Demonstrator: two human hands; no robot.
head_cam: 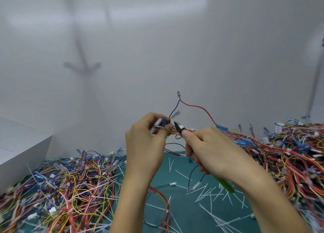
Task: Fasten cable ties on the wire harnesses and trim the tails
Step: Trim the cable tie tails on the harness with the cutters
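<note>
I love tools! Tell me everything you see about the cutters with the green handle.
The cutters are small, with a dark metal pointed head and a green handle, plastic by its look. The right hand grips them, hiding the middle. They are held in the air, head pointing up and left, at the wires held by the left hand. Whether the blades are open is unclear.

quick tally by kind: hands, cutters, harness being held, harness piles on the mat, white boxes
hands: 2, left hand and right hand
cutters: 1
held harness: 1
harness piles: 2, left pile and right pile
white box: 1
total: 7
</note>
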